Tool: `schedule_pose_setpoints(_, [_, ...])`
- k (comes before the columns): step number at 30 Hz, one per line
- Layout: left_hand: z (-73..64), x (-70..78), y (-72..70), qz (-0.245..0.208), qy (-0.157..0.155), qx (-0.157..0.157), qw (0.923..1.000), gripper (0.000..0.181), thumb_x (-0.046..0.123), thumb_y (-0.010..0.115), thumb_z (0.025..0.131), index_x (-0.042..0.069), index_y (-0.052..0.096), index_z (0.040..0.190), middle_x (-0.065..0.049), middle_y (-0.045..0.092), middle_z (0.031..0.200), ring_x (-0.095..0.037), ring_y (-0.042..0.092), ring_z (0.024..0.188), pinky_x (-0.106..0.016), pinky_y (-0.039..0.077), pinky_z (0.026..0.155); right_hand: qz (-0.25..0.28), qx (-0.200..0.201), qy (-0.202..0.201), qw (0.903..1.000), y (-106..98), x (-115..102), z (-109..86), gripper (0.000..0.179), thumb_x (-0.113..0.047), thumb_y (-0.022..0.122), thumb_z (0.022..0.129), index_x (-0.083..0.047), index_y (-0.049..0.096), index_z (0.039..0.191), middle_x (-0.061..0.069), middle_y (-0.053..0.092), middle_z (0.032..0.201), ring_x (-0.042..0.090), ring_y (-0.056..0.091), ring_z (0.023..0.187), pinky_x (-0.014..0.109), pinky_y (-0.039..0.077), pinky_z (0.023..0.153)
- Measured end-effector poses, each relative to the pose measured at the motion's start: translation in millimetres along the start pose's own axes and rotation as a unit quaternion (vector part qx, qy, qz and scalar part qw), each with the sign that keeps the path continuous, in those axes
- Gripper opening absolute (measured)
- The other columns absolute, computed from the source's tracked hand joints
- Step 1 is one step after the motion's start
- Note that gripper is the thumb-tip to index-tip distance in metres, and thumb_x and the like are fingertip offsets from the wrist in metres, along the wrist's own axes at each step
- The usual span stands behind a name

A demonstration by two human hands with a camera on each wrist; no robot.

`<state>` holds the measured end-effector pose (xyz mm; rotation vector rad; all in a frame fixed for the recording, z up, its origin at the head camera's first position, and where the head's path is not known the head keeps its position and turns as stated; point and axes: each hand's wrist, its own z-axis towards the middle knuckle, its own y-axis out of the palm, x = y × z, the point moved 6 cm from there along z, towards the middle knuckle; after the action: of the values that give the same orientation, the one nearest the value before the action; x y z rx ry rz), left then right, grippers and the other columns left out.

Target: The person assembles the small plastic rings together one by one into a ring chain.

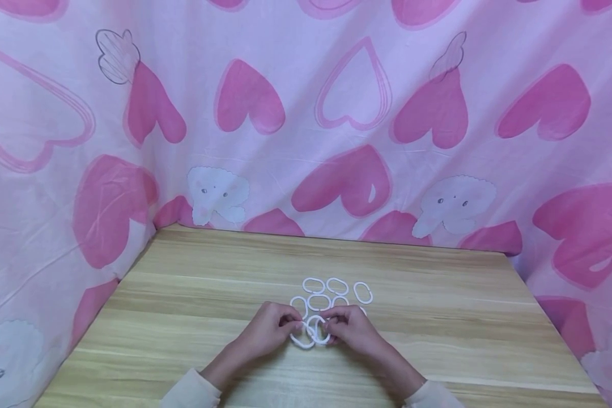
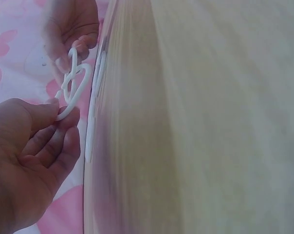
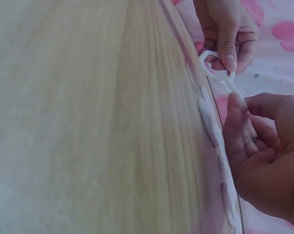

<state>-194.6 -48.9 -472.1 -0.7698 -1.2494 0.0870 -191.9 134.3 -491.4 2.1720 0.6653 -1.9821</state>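
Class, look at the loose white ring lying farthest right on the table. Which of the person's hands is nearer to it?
Right. The right hand lies just below and left of the far-right ring; the left hand is farther off, beyond the linked rings both hands pinch.

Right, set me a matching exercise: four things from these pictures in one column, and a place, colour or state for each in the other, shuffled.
Things:
1. linked rings
2. loose rings
3. table
4. cloth backdrop

Descriptions:
A. pink hearts, behind and beside the table
B. lying flat, just beyond the hands
C. light wood grain
D. pinched between left hand and right hand

Pairs: 1-D, 2-B, 3-C, 4-A
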Motion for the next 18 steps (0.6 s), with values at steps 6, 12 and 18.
schedule_pose_setpoints(6, [-2.6,-5.8,-3.7,0.001,-0.012,-0.017,0.9998,0.006,0.005,0.072,0.09,0.006,0.075,0.094,-0.005,0.075,0.081,0.001,0.059,0.069,-0.018,0.052,0.066,-0.031,-0.012,-0.02,0.9992,3,0,-2.7,0.035,0.004,0.064,0.088,0.014,0.064,0.121,0.032,0.07,0.097,0.001,0.061,0.066,0.014,0.049,0.056])
schedule_pose_setpoints(12, [-5.6,-8.6,-6.8,0.013,-0.022,-0.034,0.9991,0.005,0.005,0.071,0.09,0.005,0.074,0.094,-0.002,0.073,0.079,0.003,0.058,0.068,-0.018,0.052,0.065,-0.055,-0.02,-0.039,0.9975,7,-3,-1.1,0.029,0.004,0.065,0.087,0.013,0.067,0.115,0.031,0.07,0.095,-0.001,0.059,0.068,0.014,0.049,0.057])
schedule_pose_setpoints(18, [-7.5,-11.3,-9.4,0.037,-0.021,-0.039,0.9983,0.003,0.008,0.072,0.091,0.007,0.074,0.089,0.002,0.071,0.075,0.003,0.056,0.066,-0.018,0.05,0.064,-0.07,-0.019,-0.035,0.9968,7,-4,1.1,0.021,0.004,0.067,0.088,0.01,0.07,0.108,0.028,0.07,0.09,0.0,0.056,0.065,0.015,0.046,0.053])
